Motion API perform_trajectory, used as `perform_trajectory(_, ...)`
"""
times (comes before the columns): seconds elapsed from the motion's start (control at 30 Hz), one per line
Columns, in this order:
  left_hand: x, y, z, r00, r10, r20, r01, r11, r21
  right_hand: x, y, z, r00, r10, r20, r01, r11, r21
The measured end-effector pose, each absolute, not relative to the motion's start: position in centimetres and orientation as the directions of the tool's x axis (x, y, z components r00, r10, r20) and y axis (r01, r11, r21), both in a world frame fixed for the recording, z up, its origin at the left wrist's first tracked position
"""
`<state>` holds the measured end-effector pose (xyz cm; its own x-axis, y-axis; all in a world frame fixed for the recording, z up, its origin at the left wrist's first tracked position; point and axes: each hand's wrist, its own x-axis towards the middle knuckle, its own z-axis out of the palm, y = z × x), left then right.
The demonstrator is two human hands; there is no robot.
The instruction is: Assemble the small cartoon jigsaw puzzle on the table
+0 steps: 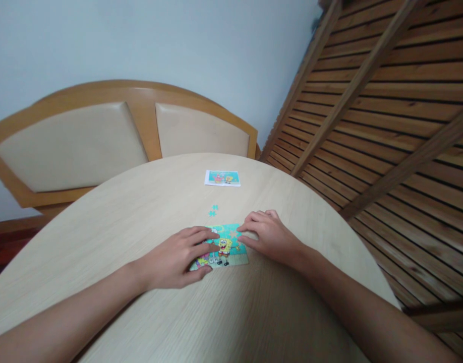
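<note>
A jigsaw puzzle (233,258) with a yellow square cartoon character on a turquoise background lies flat on the round table. My left hand (182,254) rests across its left side, fingers stretched out over the picture and thumb at the lower edge. That hand hides part of the puzzle's left side. At the upper right edge, my right hand (269,234) touches the puzzle with thumb and index fingertips, which are slightly apart; its other fingers are curled. Two loose turquoise puzzle pieces, an upper piece (215,207) and a lower piece (212,214), lie just beyond the puzzle.
Farther back on the pale wooden table (152,196) lies a reference picture (224,178) with similar cartoon characters. Behind the table stands a wood-framed, cream-padded backrest (72,146) against the wall. Slatted wooden panelling (386,101) rises on the right.
</note>
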<state>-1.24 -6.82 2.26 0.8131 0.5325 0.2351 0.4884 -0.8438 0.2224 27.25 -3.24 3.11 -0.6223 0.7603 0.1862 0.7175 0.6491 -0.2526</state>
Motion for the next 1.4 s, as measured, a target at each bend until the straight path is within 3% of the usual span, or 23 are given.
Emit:
perform_trajectory(0.4,-1.3,-6.7,2.2,0.819,0.514,0.255,0.472,-0.856,0.211,24.9,-0.6,3.1,-0.563,0.79,0.242,0.704,0.612,-0.361)
perform_trajectory(0.7,-1.1,-6.8,2.4,0.818,0.518,0.251,0.475,-0.854,0.214,20.3,3.4,3.4,-0.514,0.823,0.241,0.773,0.566,-0.286)
perform_trajectory(0.93,-1.2,-6.7,2.4,0.816,0.511,0.269,0.459,-0.857,0.234,22.9,3.5,2.5,-0.465,0.858,0.217,0.806,0.512,-0.298)
perform_trajectory(1.4,-1.3,-6.6,2.3,0.817,0.513,0.264,0.465,-0.856,0.225,29.6,-0.2,2.4,-0.403,0.903,0.15,0.725,0.415,-0.549)
